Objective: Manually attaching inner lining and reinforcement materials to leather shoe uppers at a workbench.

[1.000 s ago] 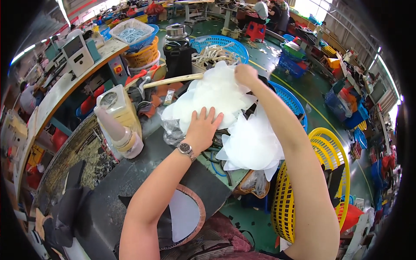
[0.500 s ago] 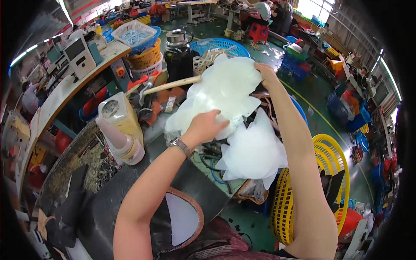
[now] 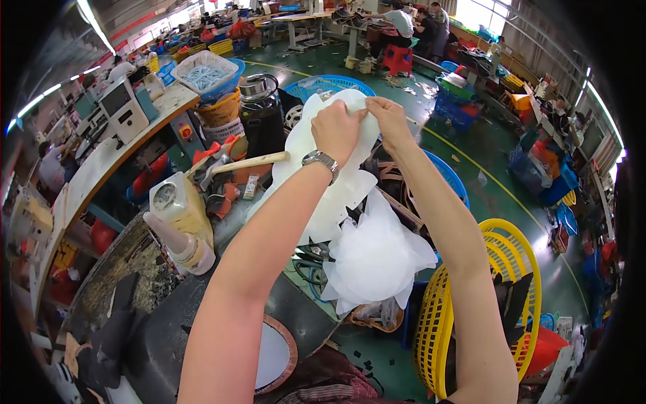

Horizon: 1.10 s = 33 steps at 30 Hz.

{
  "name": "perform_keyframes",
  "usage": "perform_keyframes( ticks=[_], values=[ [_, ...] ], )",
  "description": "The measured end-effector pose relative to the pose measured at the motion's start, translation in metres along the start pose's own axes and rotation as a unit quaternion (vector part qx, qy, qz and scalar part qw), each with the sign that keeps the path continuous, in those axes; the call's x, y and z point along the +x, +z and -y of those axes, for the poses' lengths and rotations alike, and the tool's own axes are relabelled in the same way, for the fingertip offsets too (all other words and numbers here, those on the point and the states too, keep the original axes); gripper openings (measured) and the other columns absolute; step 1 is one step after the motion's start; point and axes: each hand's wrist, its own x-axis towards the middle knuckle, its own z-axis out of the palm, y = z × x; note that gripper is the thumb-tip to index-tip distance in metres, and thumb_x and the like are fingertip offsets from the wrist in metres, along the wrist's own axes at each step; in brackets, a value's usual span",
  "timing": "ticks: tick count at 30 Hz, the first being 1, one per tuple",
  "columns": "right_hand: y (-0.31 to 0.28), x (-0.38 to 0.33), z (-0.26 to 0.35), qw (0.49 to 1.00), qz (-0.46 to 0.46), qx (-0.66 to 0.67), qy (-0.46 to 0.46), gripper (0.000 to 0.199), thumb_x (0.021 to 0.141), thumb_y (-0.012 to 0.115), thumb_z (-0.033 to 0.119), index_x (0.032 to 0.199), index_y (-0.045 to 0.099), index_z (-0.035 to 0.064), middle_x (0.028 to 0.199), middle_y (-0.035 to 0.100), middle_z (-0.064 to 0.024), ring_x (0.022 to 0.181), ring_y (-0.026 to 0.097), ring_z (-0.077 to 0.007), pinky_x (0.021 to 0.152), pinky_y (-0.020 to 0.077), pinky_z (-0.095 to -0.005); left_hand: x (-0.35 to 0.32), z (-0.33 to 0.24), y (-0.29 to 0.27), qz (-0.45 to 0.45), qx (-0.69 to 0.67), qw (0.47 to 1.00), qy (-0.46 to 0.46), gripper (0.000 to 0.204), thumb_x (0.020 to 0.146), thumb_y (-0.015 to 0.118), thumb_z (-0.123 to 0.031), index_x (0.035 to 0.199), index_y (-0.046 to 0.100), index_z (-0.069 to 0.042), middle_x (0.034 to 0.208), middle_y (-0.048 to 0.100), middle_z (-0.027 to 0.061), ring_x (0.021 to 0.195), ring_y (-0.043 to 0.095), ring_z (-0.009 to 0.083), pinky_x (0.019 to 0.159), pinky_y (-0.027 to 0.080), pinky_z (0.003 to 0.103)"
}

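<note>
The gap between the left forearm (image 3: pixel 245 269) and the right forearm (image 3: pixel 464 262) gives overhead access to the lower stack of white, translucent, lobed sheets (image 3: pixel 373 249). The bare dark worktop (image 3: pixel 299 316) right of the left forearm provides a low approach. Clearance between the hands (image 3: pixel 363 121) is narrow. Obstacles, left side: a hammer with a pale wooden handle (image 3: pixel 249 162), ending just beside the upper stack of similar sheets (image 3: pixel 346 192); a black cylindrical container with a metal lid (image 3: pixel 261 124), upright; a square cream plastic container (image 3: pixel 178 196). Right side: a yellow slatted plastic basket (image 3: pixel 431 330) obstructs low access.
</note>
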Motion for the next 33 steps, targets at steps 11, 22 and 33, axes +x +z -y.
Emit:
perform_keyframes(
  ticks=[11,22,33],
  values=[
    [0.007,0.004,-0.024,0.899,-0.014,-0.422,-0.116,0.041,0.072,0.065,0.022,0.105,0.050,0.0031,0.092,0.060,-0.0251,0.090,0.057,-0.0413,0.075,0.0440,-0.0455,-0.040,0.067,-0.004,-0.113,-0.346,0.921,-0.138,0.019,0.085,0.054,-0.014,0.076,0.056,0.002,0.066,0.059,0.0077,0.062,0.057,0.0126,0.060,0.047,0.027],
    [0.056,-0.042,-0.041,0.943,0.072,-0.308,-0.105,0.066,0.077,0.065,0.032,0.128,0.037,0.0010,0.125,0.048,-0.0167,0.111,0.048,-0.0243,0.088,0.0408,-0.0373,-0.176,0.053,-0.218,-0.100,-0.524,0.822,-0.199,0.013,0.094,0.045,-0.016,0.089,0.048,-0.003,0.084,0.055,0.0033,0.076,0.056,0.0092,0.074,0.051,0.025],
    [0.197,-0.272,0.040,0.880,0.413,0.204,0.114,0.030,0.089,0.053,0.013,0.117,0.052,0.0026,0.105,0.061,-0.0042,0.093,0.059,-0.0105,0.083,0.0472,-0.0255,-0.378,0.085,-0.389,0.048,0.026,0.992,-0.111,0.026,0.085,0.057,-0.022,0.101,0.057,-0.001,0.096,0.062,0.0105,0.088,0.060,0.0232,0.074,0.048,0.031]
  ],
)
